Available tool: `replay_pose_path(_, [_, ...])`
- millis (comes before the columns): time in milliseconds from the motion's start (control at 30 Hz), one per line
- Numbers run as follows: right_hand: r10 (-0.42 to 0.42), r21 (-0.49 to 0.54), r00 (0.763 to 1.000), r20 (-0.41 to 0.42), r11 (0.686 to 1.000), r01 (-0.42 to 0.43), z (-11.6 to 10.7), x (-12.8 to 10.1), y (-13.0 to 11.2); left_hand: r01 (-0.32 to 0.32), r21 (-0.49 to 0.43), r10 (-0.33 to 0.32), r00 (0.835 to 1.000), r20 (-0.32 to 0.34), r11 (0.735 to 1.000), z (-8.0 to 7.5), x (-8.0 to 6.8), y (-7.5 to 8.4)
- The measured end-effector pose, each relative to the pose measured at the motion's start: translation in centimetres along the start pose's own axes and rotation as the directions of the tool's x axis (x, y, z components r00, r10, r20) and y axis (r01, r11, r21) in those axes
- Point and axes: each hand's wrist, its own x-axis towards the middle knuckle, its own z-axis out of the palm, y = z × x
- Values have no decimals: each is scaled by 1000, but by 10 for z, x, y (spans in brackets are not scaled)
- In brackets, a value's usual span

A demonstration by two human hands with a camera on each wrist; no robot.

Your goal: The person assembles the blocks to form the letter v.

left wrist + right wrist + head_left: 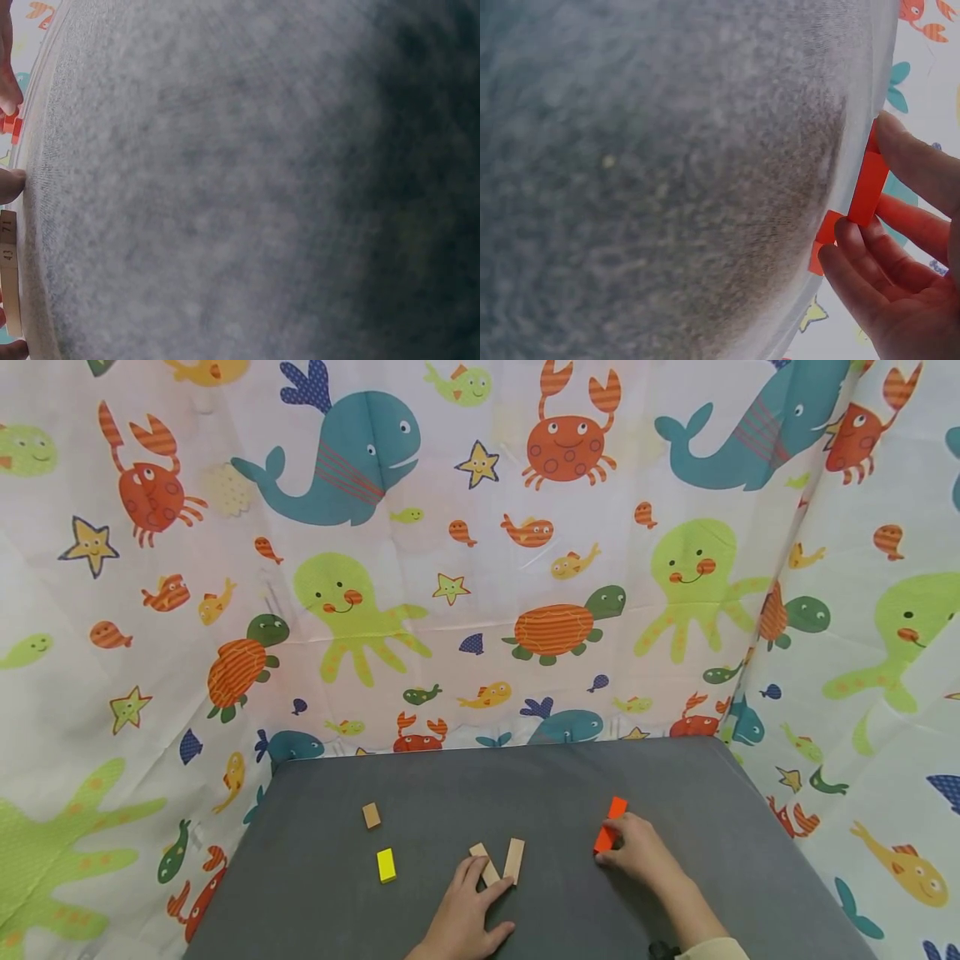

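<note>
On the grey table [337, 910], my left hand [486, 878] lies with two fingertips on either side of a plain wooden block [482, 860], pinching it. A second plain block [514, 859] stands right beside it. The left wrist view shows that block [9, 274] at the frame's edge between two fingertips [9, 185]. My right hand [611, 847] grips an orange block [603, 838] between thumb and fingers. In the right wrist view this orange block [868, 187] is raised on edge. Another orange block [617, 807] [823, 241] lies just beyond it.
A yellow block [386, 865] and a small wooden block [371, 815] lie left of my hands. A sea-animal patterned curtain [480, 568] closes off the back and both sides of the table.
</note>
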Motion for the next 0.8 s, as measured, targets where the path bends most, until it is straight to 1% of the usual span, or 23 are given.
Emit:
replay_pose_path(200, [-22, 0, 1000, -20, 1000, 22, 1, 2, -4, 9, -9, -9, 1000, 13, 1000, 0, 0, 0])
replay_pose_path(400, [-19, 18, 1000, -12, 1000, 19, 1, 6, -9, 25, -23, -24, 999, 36, 999, 0, 1, 1])
replay_pose_path(533, [-39, 32, 999, -14, 999, 39, 2, 9, -16, 35, -33, -34, 998, 47, 999, -1, 0, 1])
replay_pose_path(800, [-54, 40, 998, -33, 998, 56, 9, 11, -27, 27, -35, -26, 999, 32, 999, -2, -1, 1])
